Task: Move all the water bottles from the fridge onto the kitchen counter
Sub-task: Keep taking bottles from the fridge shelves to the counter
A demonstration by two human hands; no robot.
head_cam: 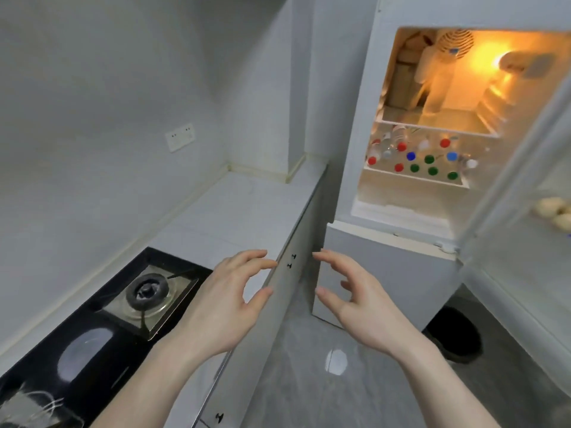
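The fridge (355,125) stands at the right with its upper door swung open and its light on. On its lower shelf stand several water bottles (415,160), seen from above by their red, green, blue and white caps. The pale kitchen counter (247,208) runs along the wall to the left of the fridge. My left hand (230,299) and my right hand (355,296) hover in front of me, well below the bottles. Both have spread, relaxed fingers and hold nothing.
A black gas hob (148,291) with one burner sits in the counter at the lower left. The open fridge door (525,211) at the right carries eggs (553,210) on a rack. Cabinet fronts with small black knobs (292,261) lie below the counter. A dark round object (454,335) lies on the grey floor.
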